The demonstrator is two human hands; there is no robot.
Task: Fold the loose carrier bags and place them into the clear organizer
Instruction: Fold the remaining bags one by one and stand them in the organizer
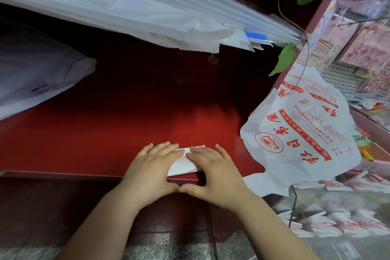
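Head view looks down on a folded carrier bag [183,167], white with faint red print, lying at the near edge of a glossy red surface [126,129]. Its near edge runs roughly parallel to the surface's front lip, so its long axis seems to go side to side; both ends are hidden under the palms. The left hand [152,167] and right hand [215,173] lie flat on it, fingers straight and pointing away from the person, pressing down without curling round anything. The thumb tips meet just over the front lip.

To the right, a loose carrier bag [299,133] lies spread out. Its red lettering reads upside down from this side, and it hangs over the surface's right end. Below it stands the clear organizer [293,202], with folded bags [329,228] stacked inside.

Stacks of white plastic bags [126,6] run along the far side, and another white pile [31,78] sits at the left. Green leaves [285,59] hang at the right corner, before a pegboard [337,74] of pink packaged goods. Speckled stone floor [158,247] shows below.
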